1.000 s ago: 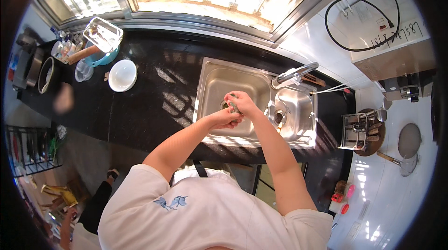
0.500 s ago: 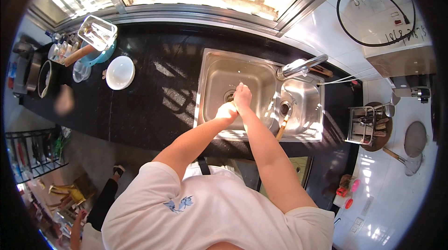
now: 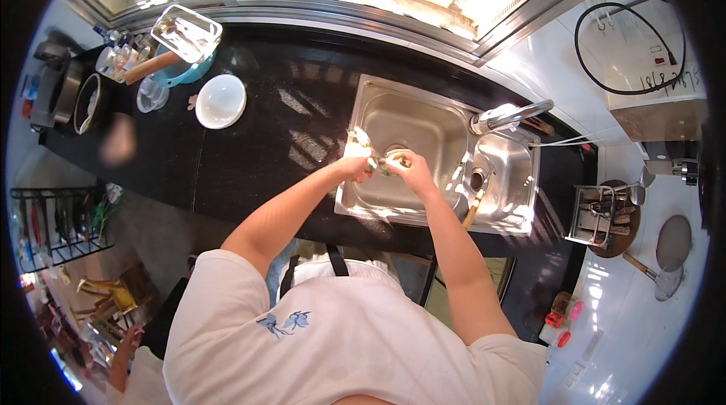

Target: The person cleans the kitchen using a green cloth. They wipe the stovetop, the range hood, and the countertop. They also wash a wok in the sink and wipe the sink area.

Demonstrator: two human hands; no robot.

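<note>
Over the large basin of the steel sink [image 3: 431, 212], my two hands are close together. My left hand [image 3: 355, 163] is closed around a green and whitish vegetable [image 3: 358, 136], whose pale end sticks up past the fingers. The exact kind is too small to make out. Just to its right, my right hand [image 3: 409, 167] pinches a green bit of the same stuff between its fingertips. Below the hands lies the basin's drain, partly hidden. To the right, a wooden-handled tool [image 3: 474, 208] leans in the small basin, near the steel faucet [image 3: 514, 113].
Left of the sink, a white bowl [image 3: 221, 101] stands on the black counter [image 3: 249, 170]. Beyond it are a blue basin [image 3: 198, 71] with a white-rimmed basket [image 3: 187, 33] on top, and a dark pot [image 3: 88, 104]. A knife rack [image 3: 592, 216] is at the right. Another person's arm shows lower left.
My hands were pressed together, low in the basin. They have drawn slightly apart and up, and the green vegetable now shows between them. The view has shifted a little left.
</note>
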